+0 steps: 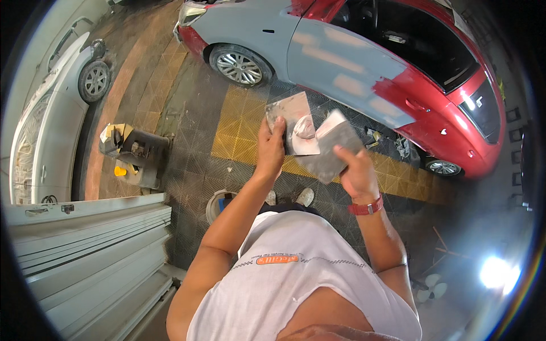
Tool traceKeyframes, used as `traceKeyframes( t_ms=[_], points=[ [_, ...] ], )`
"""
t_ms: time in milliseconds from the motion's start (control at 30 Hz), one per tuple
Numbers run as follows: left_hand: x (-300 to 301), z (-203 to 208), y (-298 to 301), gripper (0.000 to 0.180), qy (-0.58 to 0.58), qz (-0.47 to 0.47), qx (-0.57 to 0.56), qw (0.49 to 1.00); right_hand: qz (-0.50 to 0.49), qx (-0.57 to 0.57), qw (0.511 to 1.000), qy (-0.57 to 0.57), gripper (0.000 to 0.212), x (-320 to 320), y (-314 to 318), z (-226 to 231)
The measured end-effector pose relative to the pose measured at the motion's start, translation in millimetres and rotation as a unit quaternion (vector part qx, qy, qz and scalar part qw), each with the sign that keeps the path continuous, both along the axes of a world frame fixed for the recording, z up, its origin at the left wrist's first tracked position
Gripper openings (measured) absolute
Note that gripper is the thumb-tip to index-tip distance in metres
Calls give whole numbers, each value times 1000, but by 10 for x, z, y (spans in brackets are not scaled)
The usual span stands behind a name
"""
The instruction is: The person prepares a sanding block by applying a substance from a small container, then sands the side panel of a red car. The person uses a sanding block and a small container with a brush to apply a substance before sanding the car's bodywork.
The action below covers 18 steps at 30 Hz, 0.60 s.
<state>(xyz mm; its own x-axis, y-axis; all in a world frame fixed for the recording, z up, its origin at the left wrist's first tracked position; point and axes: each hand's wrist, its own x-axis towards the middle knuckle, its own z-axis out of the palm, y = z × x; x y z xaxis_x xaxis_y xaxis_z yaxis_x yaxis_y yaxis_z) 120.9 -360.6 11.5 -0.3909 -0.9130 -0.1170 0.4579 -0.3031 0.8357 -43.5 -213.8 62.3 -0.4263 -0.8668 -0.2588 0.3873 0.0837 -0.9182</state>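
Note:
My left hand (272, 146) holds up a flat, roughly square mixing plate (288, 109), its thumb lying on the face. Pale pinkish filler paste (304, 128) is smeared over the plate, with a thicker lump near its right side. In my right hand (357, 175), which wears a red wristwatch (366, 207), is a wide grey putty spreader (335, 145). Whitish paste coats the spreader's upper corner. The spreader overlaps the plate's lower right edge in this view; whether they touch, I cannot tell.
Beyond my hands stands a red car (449, 122) with grey primed panels and pinkish filler patches. To the left are a dark cart (149, 156) with items on top and a white car (57, 125). A bucket (214, 206) sits by my feet, and a white slatted metal panel (96, 244) occupies the lower left.

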Motion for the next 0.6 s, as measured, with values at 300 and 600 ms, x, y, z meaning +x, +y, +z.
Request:
traceKeyframes(
  t_ms=[300, 600],
  points=[
    [-3, 158, 172, 45, -102, -122, -125, 979, 50, 12, 642, 765, 67, -170, -76, 434],
    [58, -254, -30, 41, 42, 71, 12, 997, 214, -26, 565, 796, 64, 192, 61, 633]
  ],
)
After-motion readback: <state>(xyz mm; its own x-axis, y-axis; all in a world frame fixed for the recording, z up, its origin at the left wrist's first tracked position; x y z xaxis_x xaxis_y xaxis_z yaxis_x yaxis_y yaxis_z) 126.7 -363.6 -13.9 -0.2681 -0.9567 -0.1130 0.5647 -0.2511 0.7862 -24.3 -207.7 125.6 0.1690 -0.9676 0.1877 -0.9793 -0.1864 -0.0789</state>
